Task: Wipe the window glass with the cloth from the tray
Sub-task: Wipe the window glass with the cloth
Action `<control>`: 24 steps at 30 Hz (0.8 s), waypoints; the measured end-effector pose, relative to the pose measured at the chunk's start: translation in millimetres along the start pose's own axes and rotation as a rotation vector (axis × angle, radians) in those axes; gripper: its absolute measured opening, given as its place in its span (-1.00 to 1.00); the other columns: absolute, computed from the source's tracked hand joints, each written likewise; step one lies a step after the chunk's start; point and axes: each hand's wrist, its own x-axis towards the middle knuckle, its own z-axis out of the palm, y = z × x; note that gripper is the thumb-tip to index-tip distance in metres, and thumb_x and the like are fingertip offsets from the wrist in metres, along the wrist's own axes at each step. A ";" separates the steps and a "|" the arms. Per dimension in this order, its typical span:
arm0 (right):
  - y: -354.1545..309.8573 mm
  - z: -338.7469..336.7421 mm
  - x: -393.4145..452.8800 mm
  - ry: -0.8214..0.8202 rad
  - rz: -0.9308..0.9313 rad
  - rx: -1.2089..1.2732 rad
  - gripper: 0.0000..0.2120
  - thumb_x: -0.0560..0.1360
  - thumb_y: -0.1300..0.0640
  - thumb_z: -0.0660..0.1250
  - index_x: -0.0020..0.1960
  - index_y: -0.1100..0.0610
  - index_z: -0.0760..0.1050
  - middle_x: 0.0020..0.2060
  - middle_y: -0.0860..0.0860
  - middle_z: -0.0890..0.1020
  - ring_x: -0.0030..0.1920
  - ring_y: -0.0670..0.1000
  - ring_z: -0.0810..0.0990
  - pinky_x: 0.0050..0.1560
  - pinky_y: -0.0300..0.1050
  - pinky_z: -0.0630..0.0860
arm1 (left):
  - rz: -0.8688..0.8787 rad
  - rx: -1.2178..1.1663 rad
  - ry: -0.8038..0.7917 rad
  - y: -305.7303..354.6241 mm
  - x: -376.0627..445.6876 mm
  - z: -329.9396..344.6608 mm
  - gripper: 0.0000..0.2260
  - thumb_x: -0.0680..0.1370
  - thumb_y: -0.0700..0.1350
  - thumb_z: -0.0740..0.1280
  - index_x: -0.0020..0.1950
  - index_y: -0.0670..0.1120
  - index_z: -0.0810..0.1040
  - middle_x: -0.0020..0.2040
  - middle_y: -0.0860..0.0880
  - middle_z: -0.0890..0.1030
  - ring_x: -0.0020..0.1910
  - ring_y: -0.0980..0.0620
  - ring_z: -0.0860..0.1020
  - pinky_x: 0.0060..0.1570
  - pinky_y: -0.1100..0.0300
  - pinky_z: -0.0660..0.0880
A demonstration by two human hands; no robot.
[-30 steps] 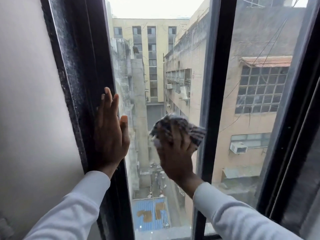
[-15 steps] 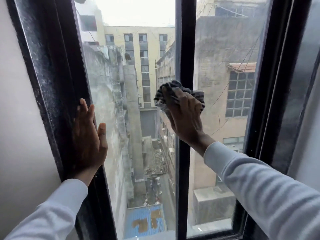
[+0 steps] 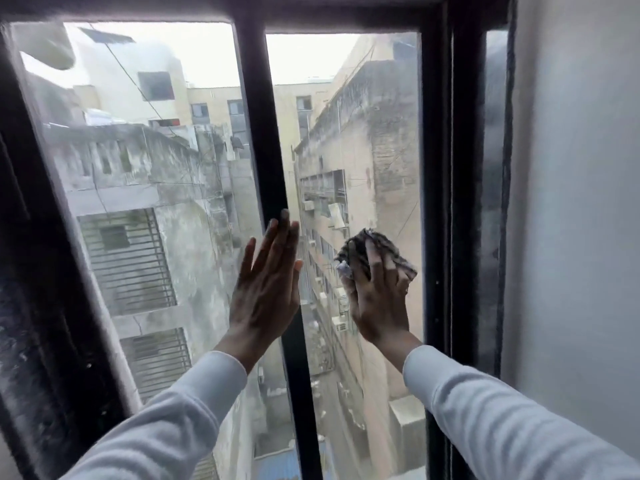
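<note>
A dark striped cloth (image 3: 360,249) is bunched against the right pane of the window glass (image 3: 356,133). My right hand (image 3: 377,292) presses it flat to the glass, fingers spread over it, just left of the right frame. My left hand (image 3: 268,282) lies flat and empty with its fingers together, its fingertips on the black centre bar (image 3: 259,133) and its palm over the edge of the left pane (image 3: 138,202). Both arms wear pale long sleeves.
A thick black frame (image 3: 440,168) bounds the panes on the right, and a dusty black frame (image 3: 31,271) on the left. A pale wall (image 3: 575,202) stands at the far right. Buildings and an alley show through the glass.
My left hand has left the left frame and now rests at the centre bar. My right hand has carried the cloth across into the right pane. The view has shifted right and up.
</note>
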 end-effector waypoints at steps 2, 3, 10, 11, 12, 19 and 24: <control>-4.1 7.8 -21.2 -0.042 -0.069 0.062 -0.38 0.78 -0.15 0.06 0.78 -0.12 -0.06 0.79 -0.09 -0.04 0.76 0.11 -0.02 0.63 0.30 0.04 | -0.010 0.064 0.018 5.0 0.7 9.5 -0.37 0.78 -0.11 0.11 0.83 -0.08 -0.07 0.85 -0.04 -0.11 0.83 -0.03 -0.06 0.77 0.09 -0.30; -4.2 9.1 -18.7 -0.062 -0.118 0.090 -0.38 0.79 -0.15 -0.01 0.78 -0.14 -0.14 0.78 -0.14 -0.12 0.78 0.05 -0.13 0.66 0.33 -0.03 | -0.008 0.083 0.030 5.2 1.0 13.3 -0.36 0.77 -0.12 0.12 0.82 -0.10 -0.07 0.85 -0.05 -0.10 0.83 -0.05 -0.04 0.77 0.10 -0.32; 15.6 -7.1 83.0 0.100 -0.195 0.074 -0.37 0.77 -0.11 0.11 0.78 -0.11 -0.03 0.78 -0.11 -0.03 0.79 0.04 -0.04 0.72 0.34 -0.10 | 0.053 0.179 0.123 2.5 1.2 16.7 -0.40 0.77 -0.10 0.17 0.79 -0.19 0.10 0.82 -0.14 0.09 0.80 -0.12 0.16 0.75 -0.10 0.10; 17.2 -5.4 74.0 0.087 -0.028 0.138 -0.36 0.77 -0.12 0.07 0.77 -0.15 -0.11 0.77 -0.15 -0.15 0.78 0.01 -0.13 0.72 0.30 -0.18 | 0.066 0.187 0.122 -0.1 2.3 14.1 -0.40 0.77 -0.09 0.17 0.79 -0.19 0.11 0.82 -0.14 0.10 0.79 -0.11 0.17 0.75 -0.10 0.10; 14.8 -2.6 54.7 0.067 0.138 0.198 -0.36 0.77 -0.13 0.03 0.76 -0.17 -0.17 0.74 -0.17 -0.22 0.78 0.01 -0.17 0.72 0.28 -0.22 | 0.086 0.190 0.117 -4.1 2.7 11.0 -0.41 0.77 -0.09 0.17 0.79 -0.19 0.12 0.82 -0.13 0.11 0.79 -0.10 0.18 0.76 -0.10 0.09; -16.4 8.5 44.7 0.007 -0.239 0.152 -0.41 0.77 -0.09 0.06 0.77 -0.16 0.02 0.79 -0.11 -0.01 0.79 0.04 -0.10 0.70 0.38 -0.08 | 0.139 0.180 0.077 -13.6 0.9 9.7 -0.39 0.78 -0.08 0.13 0.81 -0.19 0.04 0.84 -0.12 0.03 0.82 -0.07 0.11 0.78 -0.14 0.10; -5.9 15.7 3.4 0.071 0.267 0.277 -0.31 0.77 -0.11 0.04 0.72 -0.29 -0.32 0.74 -0.12 -0.26 0.78 0.07 -0.13 0.69 0.46 -0.03 | 0.113 0.138 0.083 -11.8 0.4 12.3 -0.40 0.78 -0.07 0.14 0.81 -0.16 0.07 0.84 -0.10 0.05 0.82 -0.05 0.11 0.75 -0.16 0.21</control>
